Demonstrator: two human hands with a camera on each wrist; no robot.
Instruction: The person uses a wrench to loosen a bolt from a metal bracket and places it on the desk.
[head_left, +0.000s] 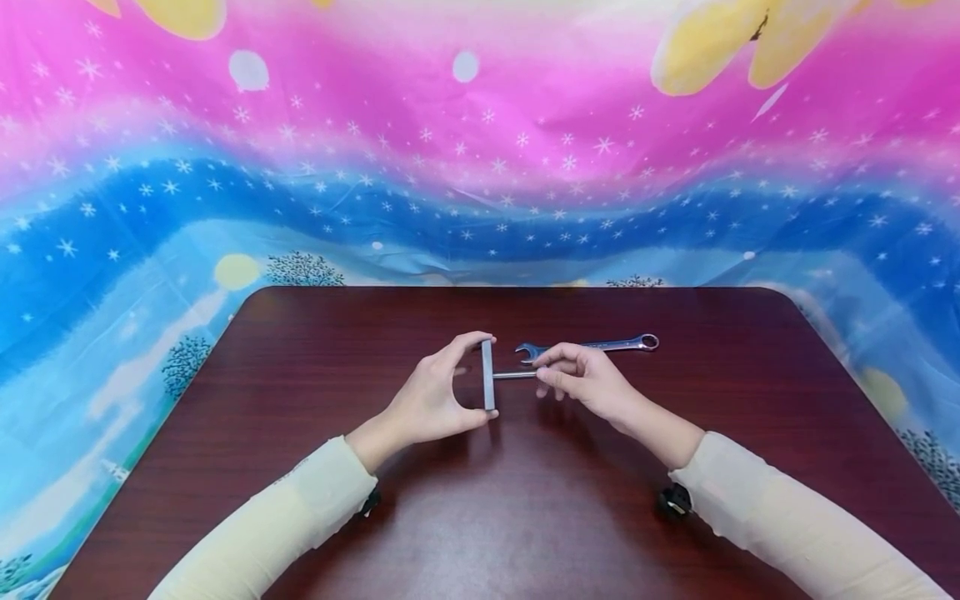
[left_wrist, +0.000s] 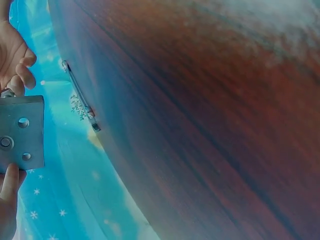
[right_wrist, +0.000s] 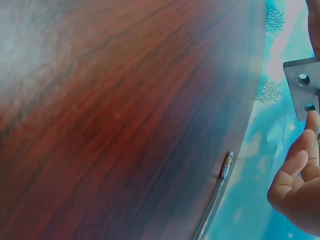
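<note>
My left hand [head_left: 431, 392] grips a grey metal plate [head_left: 488, 375] by two opposite edges, thumb below and fingers above in the head view. Several round holes pierce the plate [left_wrist: 31, 132], as the left wrist view shows; a ringed round part sits in its middle. A slim silver bolt [head_left: 516, 375] stands out from the plate's right face. At the bolt's outer end, my right hand [head_left: 592, 383] pinches it between thumb and fingers. In the right wrist view the fingers [right_wrist: 295, 167] hide most of the bolt. Both hands hold this above the table.
A silver combination wrench [head_left: 622, 343] lies on the dark red-brown table [head_left: 360, 333], just behind my right hand, its open end pointing left. A colourful printed cloth [head_left: 450, 192] hangs behind the table and along its sides. Black devices [head_left: 675, 502] are strapped at both wrists.
</note>
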